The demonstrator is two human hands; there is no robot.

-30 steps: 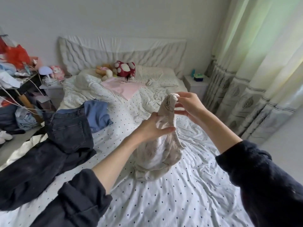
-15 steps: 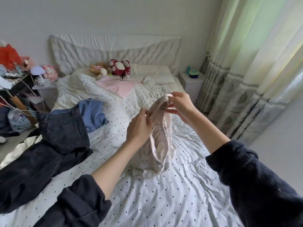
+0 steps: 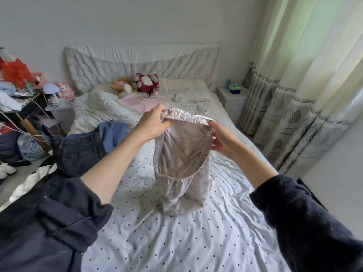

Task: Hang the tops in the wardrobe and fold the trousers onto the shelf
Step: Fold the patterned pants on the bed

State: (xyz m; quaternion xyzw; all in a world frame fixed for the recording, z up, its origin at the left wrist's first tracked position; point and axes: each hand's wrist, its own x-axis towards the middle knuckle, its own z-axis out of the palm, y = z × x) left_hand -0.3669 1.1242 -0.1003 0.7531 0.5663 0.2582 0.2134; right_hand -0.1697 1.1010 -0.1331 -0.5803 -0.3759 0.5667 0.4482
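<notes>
Fingers of two hands, left hand (image 3: 155,124) and right hand (image 3: 222,138), pinch one pale trousers (image 3: 182,163) waistband.

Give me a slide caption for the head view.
Both hands stretch open the elastic waistband of pale printed cotton trousers above the dotted white bed sheet.

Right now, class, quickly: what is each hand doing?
Left hand: closed, pinching the waistband of the beige patterned trousers.
Right hand: fingers curled round the other side of the same waistband, holding it open.
</notes>
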